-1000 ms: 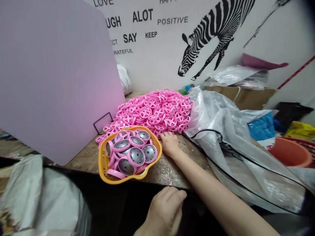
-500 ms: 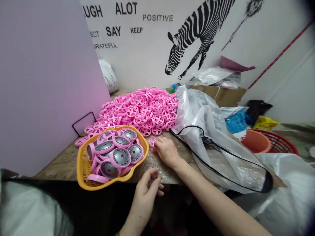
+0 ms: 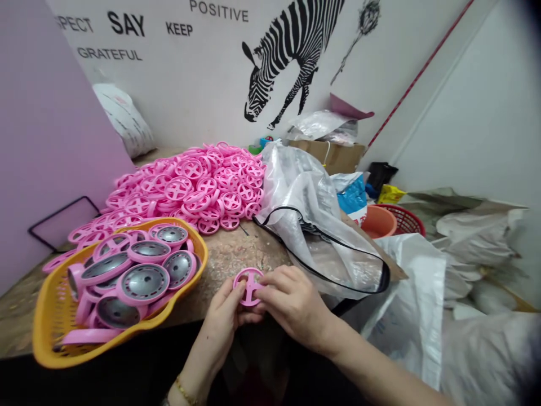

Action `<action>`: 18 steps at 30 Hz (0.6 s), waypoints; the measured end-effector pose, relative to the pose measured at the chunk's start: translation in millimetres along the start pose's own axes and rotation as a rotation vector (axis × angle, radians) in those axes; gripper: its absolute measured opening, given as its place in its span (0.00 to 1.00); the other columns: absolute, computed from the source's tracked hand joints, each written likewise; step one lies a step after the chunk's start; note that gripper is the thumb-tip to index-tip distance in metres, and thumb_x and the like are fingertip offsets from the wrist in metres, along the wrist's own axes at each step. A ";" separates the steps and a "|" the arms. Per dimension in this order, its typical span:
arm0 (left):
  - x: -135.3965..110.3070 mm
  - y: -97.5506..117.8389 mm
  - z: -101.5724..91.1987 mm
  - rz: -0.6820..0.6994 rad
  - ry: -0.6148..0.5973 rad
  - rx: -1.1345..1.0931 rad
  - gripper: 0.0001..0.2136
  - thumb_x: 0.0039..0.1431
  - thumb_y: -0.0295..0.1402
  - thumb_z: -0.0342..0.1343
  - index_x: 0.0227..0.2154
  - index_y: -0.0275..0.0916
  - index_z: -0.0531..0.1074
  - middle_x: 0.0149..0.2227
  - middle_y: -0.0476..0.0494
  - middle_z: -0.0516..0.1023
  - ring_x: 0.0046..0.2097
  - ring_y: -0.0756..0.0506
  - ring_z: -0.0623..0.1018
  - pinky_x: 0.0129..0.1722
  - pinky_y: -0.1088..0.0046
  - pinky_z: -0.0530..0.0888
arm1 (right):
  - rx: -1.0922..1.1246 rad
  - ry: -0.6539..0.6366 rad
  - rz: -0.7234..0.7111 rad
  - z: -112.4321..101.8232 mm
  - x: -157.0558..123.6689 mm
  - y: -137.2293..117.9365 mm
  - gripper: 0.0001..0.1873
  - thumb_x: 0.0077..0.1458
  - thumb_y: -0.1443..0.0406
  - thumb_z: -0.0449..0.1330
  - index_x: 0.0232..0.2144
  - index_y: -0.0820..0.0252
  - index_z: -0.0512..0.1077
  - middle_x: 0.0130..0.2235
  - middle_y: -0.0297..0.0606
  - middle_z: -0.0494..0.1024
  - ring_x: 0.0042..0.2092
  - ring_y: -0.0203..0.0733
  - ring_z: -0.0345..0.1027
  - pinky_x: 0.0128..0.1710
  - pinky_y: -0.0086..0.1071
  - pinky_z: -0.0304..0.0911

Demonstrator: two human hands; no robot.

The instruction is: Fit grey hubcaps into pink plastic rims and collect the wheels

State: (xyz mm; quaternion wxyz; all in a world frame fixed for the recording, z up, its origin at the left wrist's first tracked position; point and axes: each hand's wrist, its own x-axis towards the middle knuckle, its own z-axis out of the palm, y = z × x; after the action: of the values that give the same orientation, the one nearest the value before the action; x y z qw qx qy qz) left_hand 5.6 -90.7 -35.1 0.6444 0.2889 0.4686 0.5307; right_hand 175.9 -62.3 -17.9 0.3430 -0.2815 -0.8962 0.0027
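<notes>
The left hand (image 3: 224, 316) and right hand (image 3: 296, 301) meet close together, their fingers (image 3: 281, 280) curled inward, gripping from opposite sides.

1 head-worn view, facing forward and down, close above hands (image 3: 296, 299) at workbench (image 3: 236, 259).

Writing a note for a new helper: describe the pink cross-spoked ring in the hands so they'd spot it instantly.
A big heap of pink rings lies on the bench. In front of it, one ring sits between the left hand and right hand, the only one held up.
</notes>
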 end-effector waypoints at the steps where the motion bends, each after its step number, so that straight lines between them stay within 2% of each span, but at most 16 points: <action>1: 3.4 -2.0 0.0 0.010 0.006 0.032 0.18 0.53 0.40 0.65 0.43 0.35 0.72 0.29 0.48 0.78 0.25 0.49 0.79 0.24 0.75 0.78 | 0.020 0.029 0.065 -8.4 -2.0 6.5 0.11 0.67 0.63 0.53 0.39 0.56 0.76 0.41 0.40 0.79 0.42 0.44 0.69 0.43 0.37 0.62; 4: 12.3 -5.3 -0.8 0.047 0.057 0.099 0.17 0.51 0.41 0.65 0.39 0.36 0.72 0.28 0.49 0.78 0.23 0.50 0.78 0.20 0.77 0.77 | -0.041 0.058 0.322 -28.8 -8.2 43.2 0.13 0.67 0.64 0.51 0.41 0.58 0.75 0.41 0.43 0.79 0.45 0.46 0.70 0.47 0.38 0.64; 6: 16.0 -4.7 -0.7 0.059 0.085 0.099 0.16 0.49 0.40 0.67 0.36 0.36 0.71 0.26 0.51 0.76 0.23 0.50 0.78 0.20 0.77 0.77 | -0.202 -0.063 0.508 -34.9 -13.7 77.1 0.13 0.66 0.65 0.51 0.44 0.61 0.75 0.45 0.45 0.79 0.47 0.46 0.71 0.49 0.37 0.63; 8: 18.0 -2.9 -0.1 0.065 0.100 0.089 0.16 0.48 0.39 0.67 0.35 0.36 0.71 0.25 0.52 0.75 0.23 0.50 0.78 0.20 0.76 0.77 | -0.429 -0.249 0.701 -35.0 -19.7 110.6 0.15 0.65 0.66 0.53 0.50 0.63 0.73 0.49 0.48 0.78 0.51 0.49 0.71 0.51 0.37 0.63; 12: 21.0 -1.8 -0.5 0.061 0.109 0.096 0.15 0.49 0.38 0.66 0.36 0.36 0.71 0.25 0.51 0.76 0.23 0.50 0.78 0.20 0.76 0.77 | -0.530 -0.282 0.795 -26.4 -25.7 155.9 0.16 0.60 0.67 0.58 0.50 0.67 0.72 0.50 0.54 0.76 0.52 0.56 0.69 0.48 0.41 0.63; 15: 23.8 -4.2 -2.8 0.048 0.127 0.103 0.14 0.50 0.37 0.65 0.37 0.36 0.71 0.25 0.50 0.76 0.22 0.49 0.77 0.19 0.76 0.77 | -0.553 -0.256 0.802 -18.1 -21.5 169.9 0.15 0.59 0.67 0.58 0.48 0.65 0.72 0.53 0.54 0.74 0.54 0.56 0.66 0.48 0.40 0.62; 18: 25.0 -6.4 -4.7 0.060 0.124 0.108 0.13 0.51 0.36 0.64 0.38 0.36 0.71 0.26 0.50 0.76 0.22 0.49 0.78 0.19 0.75 0.78 | -0.525 -0.222 0.791 -11.8 -15.4 175.5 0.12 0.60 0.66 0.56 0.45 0.63 0.74 0.50 0.52 0.76 0.53 0.54 0.67 0.48 0.39 0.61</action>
State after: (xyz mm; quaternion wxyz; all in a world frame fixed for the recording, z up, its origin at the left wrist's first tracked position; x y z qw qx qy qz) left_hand 4.0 -69.2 -49.9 0.5816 0.3036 0.5266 0.5407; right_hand 280.7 75.3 -53.0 0.1353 -0.6754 -0.7222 -0.0635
